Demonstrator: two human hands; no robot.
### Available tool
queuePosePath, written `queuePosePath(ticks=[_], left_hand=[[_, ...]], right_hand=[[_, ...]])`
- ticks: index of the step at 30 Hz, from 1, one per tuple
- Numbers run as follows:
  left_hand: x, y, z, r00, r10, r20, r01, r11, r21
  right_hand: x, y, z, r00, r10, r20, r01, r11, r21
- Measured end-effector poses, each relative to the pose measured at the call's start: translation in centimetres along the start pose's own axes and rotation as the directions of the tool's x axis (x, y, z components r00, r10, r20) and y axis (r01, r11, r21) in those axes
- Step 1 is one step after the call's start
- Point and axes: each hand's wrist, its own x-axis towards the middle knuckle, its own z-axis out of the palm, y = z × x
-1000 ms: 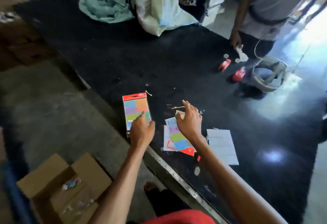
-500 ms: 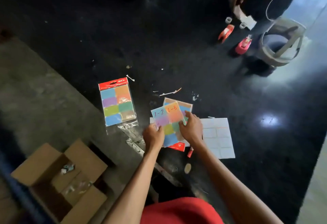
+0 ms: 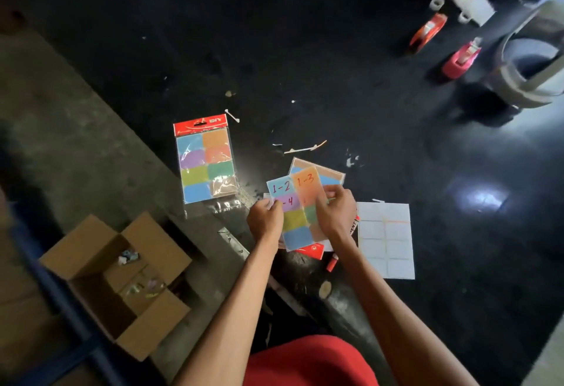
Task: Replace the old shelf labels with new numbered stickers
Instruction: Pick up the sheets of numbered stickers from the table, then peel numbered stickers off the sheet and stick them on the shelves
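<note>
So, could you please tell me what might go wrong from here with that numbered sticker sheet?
1. The right grip pinches the numbered sticker sheet just below the handwritten 1-3 sticker; fingers sliding over the writing might smudge it.
2. The sheet hangs over other sticker sheets; a peeled sticker could cling to them.
3. It is held near the table edge, so a dropped sticker might fall off the table.

Cardboard box (image 3: 82, 251) — pink tape dispenser (image 3: 460, 60)
</note>
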Motion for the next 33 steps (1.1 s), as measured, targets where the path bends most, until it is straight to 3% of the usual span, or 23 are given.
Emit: queuePosePath(ticks=[6,12,15,18,22,28,33], left_hand=[[0.2,1.0,-2.2,0.998,-0.068,-0.009,0.064,0.963,-0.263],[-0.2,2.5,-11.2,0.987,0.086,-0.132,-0.14,0.868,-0.476],[-1.8,2.4,-19.1,0.967,0.118,-0.226,-0.232,0.776,-0.586],[-4.5,0.8,-27.8,0.933,0.145,-0.33,-0.338,0.669,-0.662],[-10.3,-3.7,-38.5,0.852,0.121,-0.509,-0.484,0.551,-0.68],[-21.9,-13.4,-50.1,0.616,-0.04,-0.787,-0.663,0.513,-0.545],[-31.7,-20.6,-54.2,0.379,-0.212,-0.901,-0.76,0.484,-0.434]], right_hand=[[-0.7,-3.3,-1.5,0.993,0.003,0.118,-0.031,0.971,0.236],[-5.0,-11.8,-0.8,0.955,-0.197,0.222,0.095,0.911,0.401],[-9.8,-17.7,1.3,0.886,-0.345,0.309,0.17,0.864,0.475],[-16.5,-23.4,3.8,0.766,-0.501,0.403,0.259,0.814,0.521],[-27.9,-28.3,6.9,0.552,-0.65,0.523,0.301,0.74,0.602],[-45.9,-30.9,9.8,0.152,-0.774,0.615,0.298,0.629,0.718],[-59.5,-30.1,10.8,-0.175,-0.737,0.653,0.178,0.629,0.757]])
